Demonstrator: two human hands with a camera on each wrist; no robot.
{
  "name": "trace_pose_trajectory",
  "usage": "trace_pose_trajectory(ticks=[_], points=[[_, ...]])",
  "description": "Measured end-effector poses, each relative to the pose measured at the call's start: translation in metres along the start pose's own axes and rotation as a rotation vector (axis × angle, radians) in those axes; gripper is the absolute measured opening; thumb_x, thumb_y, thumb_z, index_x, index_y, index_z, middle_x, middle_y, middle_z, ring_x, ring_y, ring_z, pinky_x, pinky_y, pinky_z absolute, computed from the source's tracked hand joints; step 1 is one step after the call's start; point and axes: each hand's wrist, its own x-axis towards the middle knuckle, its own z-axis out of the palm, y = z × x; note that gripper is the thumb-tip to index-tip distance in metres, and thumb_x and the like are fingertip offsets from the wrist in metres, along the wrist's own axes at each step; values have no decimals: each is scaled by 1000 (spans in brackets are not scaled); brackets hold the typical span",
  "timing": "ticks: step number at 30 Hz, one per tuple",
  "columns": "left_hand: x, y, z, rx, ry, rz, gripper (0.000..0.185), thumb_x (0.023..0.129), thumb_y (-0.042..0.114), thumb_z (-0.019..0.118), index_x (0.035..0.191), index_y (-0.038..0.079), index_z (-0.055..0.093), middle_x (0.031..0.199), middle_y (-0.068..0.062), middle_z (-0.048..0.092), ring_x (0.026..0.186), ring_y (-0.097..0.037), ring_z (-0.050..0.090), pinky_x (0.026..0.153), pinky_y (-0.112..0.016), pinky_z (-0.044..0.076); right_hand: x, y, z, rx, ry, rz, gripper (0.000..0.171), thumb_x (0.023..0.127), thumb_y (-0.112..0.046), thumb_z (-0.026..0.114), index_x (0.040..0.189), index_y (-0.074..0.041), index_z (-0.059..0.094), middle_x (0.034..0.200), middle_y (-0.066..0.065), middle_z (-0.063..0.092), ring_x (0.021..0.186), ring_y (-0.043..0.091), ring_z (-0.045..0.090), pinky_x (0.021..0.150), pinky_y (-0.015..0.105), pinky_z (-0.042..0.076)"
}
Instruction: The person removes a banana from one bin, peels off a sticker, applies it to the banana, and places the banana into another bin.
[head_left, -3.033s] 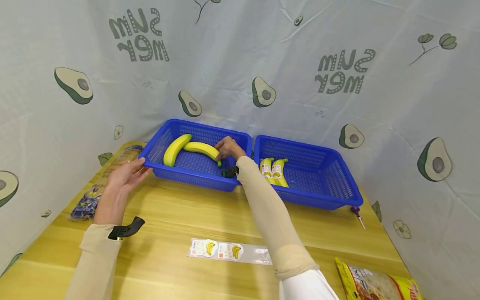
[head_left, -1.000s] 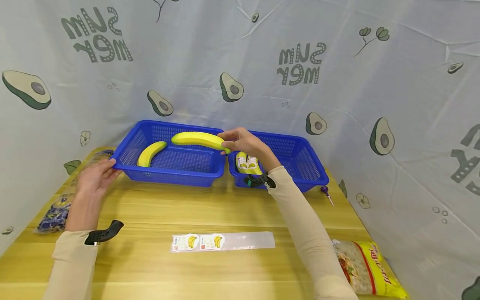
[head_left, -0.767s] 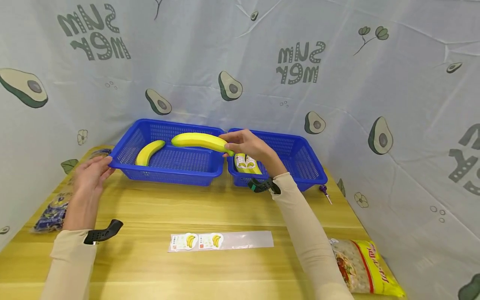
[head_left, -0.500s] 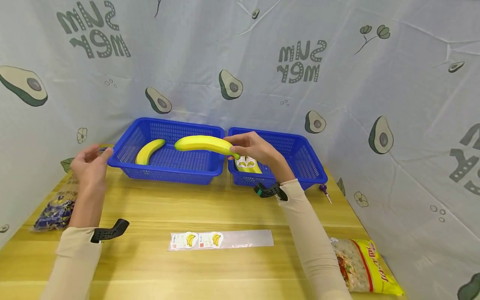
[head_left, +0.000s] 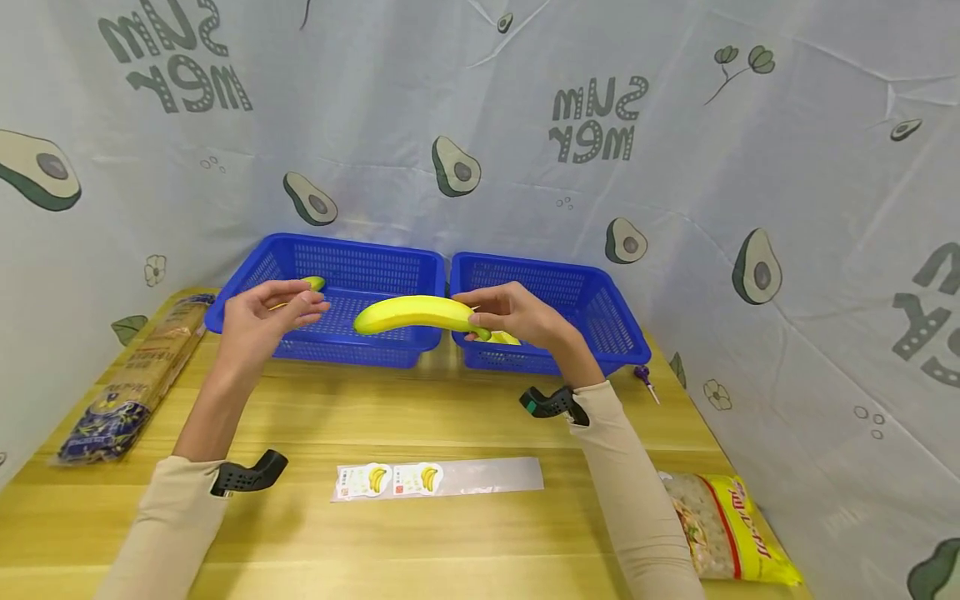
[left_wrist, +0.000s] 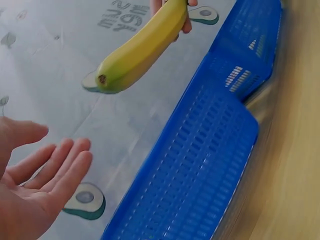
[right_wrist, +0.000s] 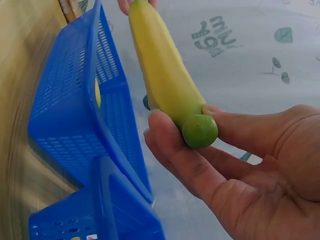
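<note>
My right hand (head_left: pixel 476 319) pinches the green stem end of a yellow banana (head_left: pixel 412 314) and holds it level in the air in front of two blue baskets. In the right wrist view the thumb and fingers (right_wrist: pixel 176 150) curl round that end of the banana (right_wrist: pixel 162 75). My left hand (head_left: pixel 298 305) is open with its palm up, just left of the banana's free tip and apart from it; the left wrist view shows the hand (left_wrist: pixel 45 170) under the banana (left_wrist: pixel 142 47). A second banana (head_left: pixel 313 282) lies in the left basket (head_left: pixel 345 247), mostly hidden by my left hand.
The right basket (head_left: pixel 600 287) holds labelled bananas (head_left: pixel 508 338), mostly hidden by my right hand. A sticker strip (head_left: pixel 438 478) lies on the wooden table (head_left: pixel 420 408). A yellow snack bag (head_left: pixel 731 533) lies at the right, a long packet (head_left: pixel 138 379) at the left. Printed cloth walls close round.
My right hand lifted the banana out of the left basket and brought it nearer and lower. My left hand left the basket's corner and rose open toward the banana's free end.
</note>
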Motion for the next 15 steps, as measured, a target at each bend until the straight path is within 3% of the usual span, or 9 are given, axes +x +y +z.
trace_pose_trajectory(ticks=[3,6,10,15], points=[[-1,2,8,134,-113,-56,37,107,18,71,134,-7,65,118,-5,80,101,-9,79,94,-30,62,-5,2,2,-9,-5,-9,43,111,-4,60,153,3,57,125,23,73,105,43,75,84,33,62],[-2,4,14,205,-253,-113,47,110,23,67,145,-7,60,134,-13,74,110,-9,76,99,-35,60,-11,6,3,-2,-10,-18,43,111,-2,59,153,4,56,131,25,71,104,43,76,88,36,64],[-5,8,24,281,-410,-165,52,111,24,66,153,-3,54,151,-21,62,118,-17,74,104,-35,59,-18,10,4,22,-22,-34,43,110,4,57,152,8,54,132,29,68,103,42,77,95,50,63],[-10,8,39,387,-429,-180,49,106,22,72,148,-2,62,148,-20,64,121,-30,71,96,-24,58,-27,16,8,37,-40,-42,43,109,4,57,152,9,53,131,31,68,102,34,79,98,55,61]])
